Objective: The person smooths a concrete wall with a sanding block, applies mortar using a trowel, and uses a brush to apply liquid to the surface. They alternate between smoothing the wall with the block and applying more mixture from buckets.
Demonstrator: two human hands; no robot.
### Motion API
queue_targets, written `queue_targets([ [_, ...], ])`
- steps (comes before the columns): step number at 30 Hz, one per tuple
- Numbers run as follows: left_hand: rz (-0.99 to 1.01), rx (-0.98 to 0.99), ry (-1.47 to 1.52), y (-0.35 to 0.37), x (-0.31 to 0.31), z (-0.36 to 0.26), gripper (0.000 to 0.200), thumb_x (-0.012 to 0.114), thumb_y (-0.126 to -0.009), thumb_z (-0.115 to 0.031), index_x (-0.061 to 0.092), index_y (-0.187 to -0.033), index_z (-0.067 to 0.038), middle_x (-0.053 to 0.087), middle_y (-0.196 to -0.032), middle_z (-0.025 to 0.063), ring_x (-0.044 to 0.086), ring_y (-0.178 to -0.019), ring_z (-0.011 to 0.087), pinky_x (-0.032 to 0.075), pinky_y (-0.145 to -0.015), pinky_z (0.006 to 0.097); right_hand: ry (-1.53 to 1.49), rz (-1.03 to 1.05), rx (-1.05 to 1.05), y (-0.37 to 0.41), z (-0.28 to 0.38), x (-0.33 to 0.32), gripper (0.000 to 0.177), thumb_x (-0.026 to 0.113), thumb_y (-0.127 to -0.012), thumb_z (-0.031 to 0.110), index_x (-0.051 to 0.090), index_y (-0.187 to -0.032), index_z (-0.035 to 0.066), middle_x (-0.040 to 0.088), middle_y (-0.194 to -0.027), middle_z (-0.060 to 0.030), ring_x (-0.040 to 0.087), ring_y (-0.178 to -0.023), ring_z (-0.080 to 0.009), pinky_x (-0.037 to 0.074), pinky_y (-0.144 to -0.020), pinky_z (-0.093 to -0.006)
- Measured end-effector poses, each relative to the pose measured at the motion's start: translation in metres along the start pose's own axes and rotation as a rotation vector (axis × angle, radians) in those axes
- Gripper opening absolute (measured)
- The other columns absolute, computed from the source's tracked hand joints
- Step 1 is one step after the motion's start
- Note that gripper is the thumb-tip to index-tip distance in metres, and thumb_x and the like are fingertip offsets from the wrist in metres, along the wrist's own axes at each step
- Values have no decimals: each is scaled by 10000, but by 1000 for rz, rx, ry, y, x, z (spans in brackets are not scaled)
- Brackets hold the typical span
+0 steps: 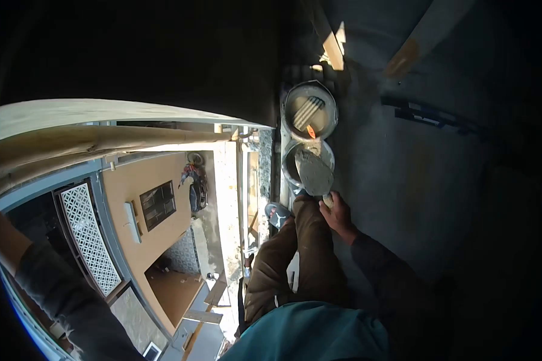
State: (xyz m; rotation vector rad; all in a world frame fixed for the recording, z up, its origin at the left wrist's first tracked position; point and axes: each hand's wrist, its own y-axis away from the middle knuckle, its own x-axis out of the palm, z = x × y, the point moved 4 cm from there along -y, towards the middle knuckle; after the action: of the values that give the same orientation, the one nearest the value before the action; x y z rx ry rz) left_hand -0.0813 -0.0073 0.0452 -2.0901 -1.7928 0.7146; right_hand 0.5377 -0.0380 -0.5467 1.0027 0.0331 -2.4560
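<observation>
My right hand (338,215) is closed round the handle of a trowel (315,173), whose broad blade carries grey wet mortar. The blade lies over the opening of the nearer bucket (290,162), hiding much of its inside. Just beyond stands a second bucket (335,114) of cloudy, tan liquid, with a ribbed, striped tool (309,113) in it. A small orange thing (311,132) shows at that bucket's near side. My left forearm (60,295) reaches to the left edge of the view; the hand itself is cut off.
Left of my legs, an open edge looks down on a house front (156,210) and a parked motorcycle (196,183). Bamboo poles (102,144) cross there. My sandalled foot (277,215) is beside the buckets. Wooden boards (333,51) and a dark rail-like object (427,115) lie beyond, in shadow.
</observation>
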Motion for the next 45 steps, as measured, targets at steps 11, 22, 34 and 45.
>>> queue_targets([
  [11,-73,158,225,27,-12,-37,406,731,-724,-189,596,-1080,-49,653,-859,78,631,-778,172,499,-739,331,-269,177,-873,-77,474,-246,452,595,-905,165,415,-1274,-25,605,-835,-104,618,-661,-237,505,-622,-374],
  [22,-75,35,255,30,-16,-38,465,714,-663,-206,599,-1103,-106,699,-922,170,672,-870,380,526,-747,438,-637,354,-1157,-32,841,-374,474,471,-985,208,274,-1404,109,526,-932,-96,578,-699,-171,564,-547,-344],
  [34,-34,23,191,29,-16,-28,551,780,-650,-262,599,-1161,-163,695,-972,131,666,-889,351,534,-756,445,-722,70,-1211,-52,1094,-430,307,410,-1013,235,390,-1133,-47,485,-962,-123,570,-758,-219,591,-663,-381],
  [45,1,14,167,29,-23,-32,575,806,-648,-285,581,-1164,-167,690,-1010,114,667,-897,333,539,-745,432,-846,-52,-1172,-80,1154,-482,240,395,-1015,233,369,-984,-3,430,-879,-107,533,-678,-241,587,-608,-355],
])
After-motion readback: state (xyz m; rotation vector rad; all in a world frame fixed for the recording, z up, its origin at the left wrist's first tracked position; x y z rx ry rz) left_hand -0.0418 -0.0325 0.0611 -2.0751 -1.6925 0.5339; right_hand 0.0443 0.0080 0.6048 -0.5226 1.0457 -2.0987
